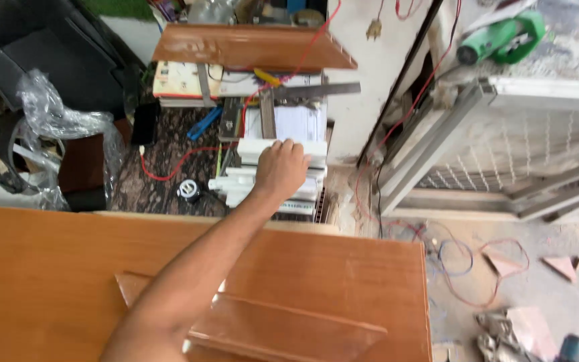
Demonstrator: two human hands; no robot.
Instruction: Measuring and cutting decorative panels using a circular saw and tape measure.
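Left hand (280, 167) reaches over the orange wooden board (48, 268), fingers curled down onto the stack of white plastic moulded strips (249, 175) on the dark stone counter's (162, 167) right edge (right hand unseen). Picking-up stage, I'd say; a firmer grasp comes next.

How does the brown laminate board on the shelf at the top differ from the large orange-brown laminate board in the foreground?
The brown laminate board on the shelf is small, darker and reddish, and sits far from the camera above a pile of papers. The large orange-brown laminate board is much bigger, lighter in tone, and lies under the reaching arm, carrying triangular offcuts. Both have a glossy wood-look surface.
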